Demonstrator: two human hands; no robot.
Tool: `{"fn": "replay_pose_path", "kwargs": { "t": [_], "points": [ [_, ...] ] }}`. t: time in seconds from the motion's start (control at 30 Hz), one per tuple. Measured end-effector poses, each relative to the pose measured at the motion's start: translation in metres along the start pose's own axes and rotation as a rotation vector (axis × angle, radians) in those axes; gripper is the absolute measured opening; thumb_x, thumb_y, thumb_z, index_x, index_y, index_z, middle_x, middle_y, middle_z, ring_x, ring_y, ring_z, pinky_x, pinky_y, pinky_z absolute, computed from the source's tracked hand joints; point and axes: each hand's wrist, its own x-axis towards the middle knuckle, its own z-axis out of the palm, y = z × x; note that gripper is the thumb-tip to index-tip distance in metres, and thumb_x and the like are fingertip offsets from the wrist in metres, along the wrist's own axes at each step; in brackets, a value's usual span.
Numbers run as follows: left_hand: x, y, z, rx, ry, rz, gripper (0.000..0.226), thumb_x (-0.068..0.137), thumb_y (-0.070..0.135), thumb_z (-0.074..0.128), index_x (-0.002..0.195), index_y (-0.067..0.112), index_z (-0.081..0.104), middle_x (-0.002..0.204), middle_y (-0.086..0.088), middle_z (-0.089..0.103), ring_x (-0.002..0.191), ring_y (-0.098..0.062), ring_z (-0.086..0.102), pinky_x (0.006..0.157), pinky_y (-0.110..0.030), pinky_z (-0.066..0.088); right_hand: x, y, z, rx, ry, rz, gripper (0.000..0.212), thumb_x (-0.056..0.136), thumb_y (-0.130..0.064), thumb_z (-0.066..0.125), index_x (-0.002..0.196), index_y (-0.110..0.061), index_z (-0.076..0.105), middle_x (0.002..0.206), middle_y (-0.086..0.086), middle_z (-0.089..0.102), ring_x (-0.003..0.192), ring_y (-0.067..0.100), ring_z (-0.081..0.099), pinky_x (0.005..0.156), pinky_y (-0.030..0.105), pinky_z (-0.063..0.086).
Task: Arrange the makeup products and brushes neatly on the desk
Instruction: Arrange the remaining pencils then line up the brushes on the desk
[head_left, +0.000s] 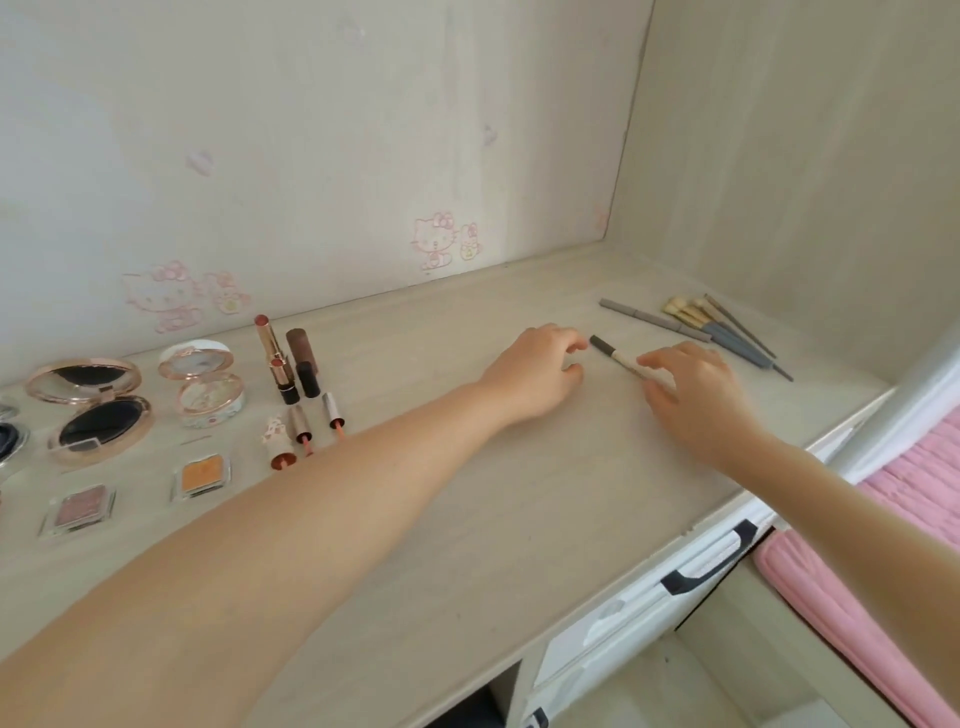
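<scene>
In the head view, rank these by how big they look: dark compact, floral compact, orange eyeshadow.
Largest: dark compact.
Next: floral compact.
Smallest: orange eyeshadow.
All lie similarly near, so the order seems safe.

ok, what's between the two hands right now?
Head view: a slim dark-capped makeup pencil lies on the desk between the left hand and right hand, its pale end pinched by the right hand.
</scene>
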Motion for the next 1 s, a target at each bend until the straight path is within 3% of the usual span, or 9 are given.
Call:
{"fn": "replay_pose_path", "kwargs": {
  "t": [0.27, 0.37, 0.47, 0.67, 0.9, 1.0],
  "points": [
    [0.047, -0.003, 0.026, 0.050, -0.029, 0.043, 0.048, 0.094, 0.012, 0.045, 0.142, 0.012, 0.042, 0.145, -0.011, 0.044, 0.136, -0.027, 0.034, 0.113, -0.034, 0.026, 0.007, 0.023, 0.007, -0.019, -0.003, 0.023, 0.028, 0.090, -0.018, 0.057, 0.116, -0.010, 0.064, 0.111, 0.011, 0.060, 0.105, 0.033, 0.052, 0.095, 0.038, 0.040],
    [0.052, -0.006, 0.028, 0.070, -0.013, 0.061, 0.039, 0.093, 0.011, 0.047, 0.132, 0.011, 0.054, 0.136, -0.011, 0.052, 0.128, -0.027, 0.042, 0.108, -0.030, 0.031, 0.009, 0.024, 0.007, -0.014, 0.008, 0.023, 0.022, 0.091, -0.019, 0.057, 0.109, -0.011, 0.067, 0.107, 0.010, 0.059, 0.103, 0.032, 0.051, 0.091, 0.036, 0.041],
    [0.050, -0.008, 0.025, 0.070, 0.019, 0.070, 0.027, 0.093, 0.011, 0.052, 0.118, 0.012, 0.062, 0.122, -0.011, 0.058, 0.117, -0.028, 0.049, 0.101, -0.036, 0.037, 0.009, 0.022, 0.006, -0.024, 0.009, 0.015, 0.018, 0.092, -0.022, 0.056, 0.104, -0.015, 0.067, 0.100, 0.003, 0.056, 0.100, 0.027, 0.050, 0.084, 0.032, 0.041],
    [0.027, -0.011, 0.011, 0.055, 0.031, 0.092, 0.014, 0.093, 0.013, 0.052, 0.103, 0.012, 0.062, 0.111, -0.007, 0.058, 0.109, -0.026, 0.045, 0.092, -0.033, 0.039, 0.003, 0.011, 0.001, 0.005, 0.025, 0.008, 0.015, 0.091, -0.021, 0.058, 0.102, -0.017, 0.068, 0.092, -0.005, 0.051, 0.095, 0.023, 0.051, 0.077, 0.028, 0.037],
    [-0.017, -0.012, -0.027, -0.024, 0.046, 0.074, 0.010, 0.095, 0.015, 0.053, 0.100, 0.013, 0.061, 0.109, -0.005, 0.062, 0.107, -0.025, 0.051, 0.092, -0.040, 0.041, -0.013, -0.026, -0.012, 0.116, 0.045, -0.063, 0.012, 0.089, -0.015, 0.063, 0.099, -0.017, 0.070, 0.088, -0.001, 0.056, 0.071, 0.004, 0.050, 0.062, 0.004, 0.036],
    [-0.041, -0.016, -0.048, -0.101, 0.065, 0.055, 0.008, 0.094, 0.017, 0.054, 0.098, 0.015, 0.061, 0.107, 0.000, 0.065, 0.103, -0.021, 0.057, 0.086, -0.032, 0.043, -0.021, -0.048, -0.019, 0.187, 0.065, -0.084, 0.012, 0.087, -0.011, 0.065, 0.097, -0.015, 0.071, 0.085, 0.001, 0.058, 0.067, 0.001, 0.050, 0.066, -0.006, 0.033]
  ]
}}
